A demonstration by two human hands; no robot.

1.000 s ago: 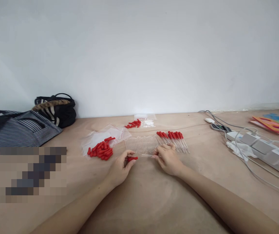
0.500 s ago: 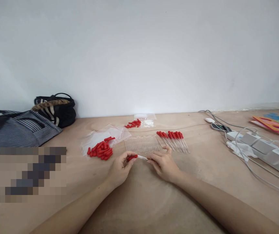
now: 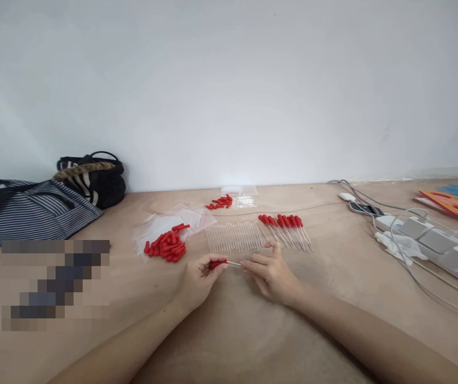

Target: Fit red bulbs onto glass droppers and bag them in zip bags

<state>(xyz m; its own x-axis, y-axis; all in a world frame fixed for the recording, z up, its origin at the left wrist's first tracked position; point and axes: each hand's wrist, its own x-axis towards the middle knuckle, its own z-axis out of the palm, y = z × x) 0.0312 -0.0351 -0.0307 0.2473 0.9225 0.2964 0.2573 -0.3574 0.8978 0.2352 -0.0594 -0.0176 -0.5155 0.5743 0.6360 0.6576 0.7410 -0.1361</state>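
My left hand (image 3: 199, 278) pinches a red rubber bulb (image 3: 217, 264) between thumb and fingers. From the bulb a thin clear tube (image 3: 233, 264) points right, and its far end is at the fingertips of my right hand (image 3: 269, 272), which are closed on it. Just beyond my hands lies a row of clear tubes (image 3: 234, 237). Right of that row are several tubes with red bulbs fitted (image 3: 288, 229). To the left, a pile of loose red bulbs (image 3: 167, 245) rests partly on clear plastic bags (image 3: 152, 226).
Farther back are a smaller group of red bulbs (image 3: 221, 201) and a clear bag (image 3: 239, 190). A striped bag (image 3: 40, 213) and black bag (image 3: 109, 184) stand left. On the right are a power strip (image 3: 444, 245), cables, crumpled tissue (image 3: 399, 246) and colourful sheets (image 3: 456, 202).
The bulb and tube have tilted closer to level and moved slightly down. My right fingers have shifted slightly along the tube's end.
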